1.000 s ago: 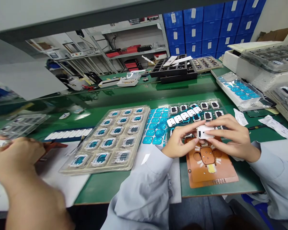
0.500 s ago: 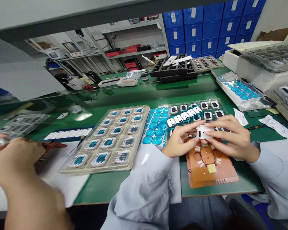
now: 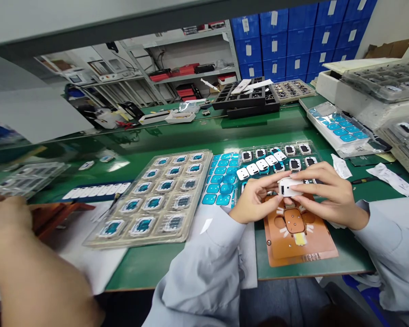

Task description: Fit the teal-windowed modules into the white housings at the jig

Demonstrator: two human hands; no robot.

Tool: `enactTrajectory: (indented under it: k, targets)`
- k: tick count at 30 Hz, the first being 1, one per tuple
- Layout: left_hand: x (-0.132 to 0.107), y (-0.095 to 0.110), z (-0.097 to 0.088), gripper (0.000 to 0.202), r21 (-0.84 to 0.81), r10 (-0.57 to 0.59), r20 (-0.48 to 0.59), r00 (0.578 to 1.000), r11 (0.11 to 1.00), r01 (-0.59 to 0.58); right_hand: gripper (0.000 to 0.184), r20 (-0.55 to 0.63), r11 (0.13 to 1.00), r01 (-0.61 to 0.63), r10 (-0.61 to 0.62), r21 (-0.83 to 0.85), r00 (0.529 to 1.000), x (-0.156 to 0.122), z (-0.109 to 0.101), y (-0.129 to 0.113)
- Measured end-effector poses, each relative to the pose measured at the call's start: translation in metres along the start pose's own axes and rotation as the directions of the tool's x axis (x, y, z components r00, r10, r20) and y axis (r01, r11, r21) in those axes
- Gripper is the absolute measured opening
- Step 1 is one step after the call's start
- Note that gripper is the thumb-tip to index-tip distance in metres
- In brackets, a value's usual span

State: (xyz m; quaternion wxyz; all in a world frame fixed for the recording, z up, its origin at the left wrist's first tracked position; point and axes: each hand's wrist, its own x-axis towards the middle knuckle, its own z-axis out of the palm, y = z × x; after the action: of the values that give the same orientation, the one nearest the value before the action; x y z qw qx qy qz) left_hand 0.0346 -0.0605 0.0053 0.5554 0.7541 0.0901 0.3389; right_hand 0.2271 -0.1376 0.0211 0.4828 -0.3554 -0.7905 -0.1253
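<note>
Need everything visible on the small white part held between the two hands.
The white part looks like a small, smooth block, probably plastic, with rounded corners. Its visible face has a dark upright slot near the left end and a small dark hole beside it. It is held above the brown mat, between the fingers of the left hand and right hand; right fingertips cover part of its face. Its underside is hidden.

No legible text found; lettering [image 3: 312, 257] on the orange mat [image 3: 315, 238] and labels [image 3: 274, 46] on the blue bins [image 3: 298, 42] unreadable.
</note>
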Motion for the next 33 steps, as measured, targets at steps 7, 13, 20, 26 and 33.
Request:
enactTrajectory:
  k: [7,13,20,26,33]
  targets:
    - [-0.0005,0.0002,0.0003,0.049,-0.003,-0.034,-0.011,0.999,0.999,0.034,0.013,0.015,0.999,-0.033,0.033,0.006,0.999,-0.001,0.0002,0.0012]
    - [0.0,0.0008,0.0008,0.048,-0.001,-0.016,-0.016,1.0,1.0,0.016,0.017,0.017,0.999,-0.022,0.022,0.024,1.0,-0.0017,0.0004,0.0006]
    - [0.0001,0.0001,0.0008,0.049,-0.006,-0.016,-0.019,1.0,1.0,0.016,0.02,0.017,0.999,-0.019,0.018,0.035,1.0,-0.0018,0.0005,0.0002]
    - [-0.0008,0.0007,0.0012,0.05,-0.005,-0.05,-0.044,0.998,0.999,0.05,0.019,0.015,0.999,-0.017,0.017,0.042,1.0,-0.002,0.0007,-0.0002]
    - [-0.0006,-0.0005,0.0023,0.052,-0.011,-0.07,-0.063,0.996,0.998,0.07,0.016,0.022,0.999,-0.01,0.009,0.05,1.0,-0.0022,0.0004,0.0]
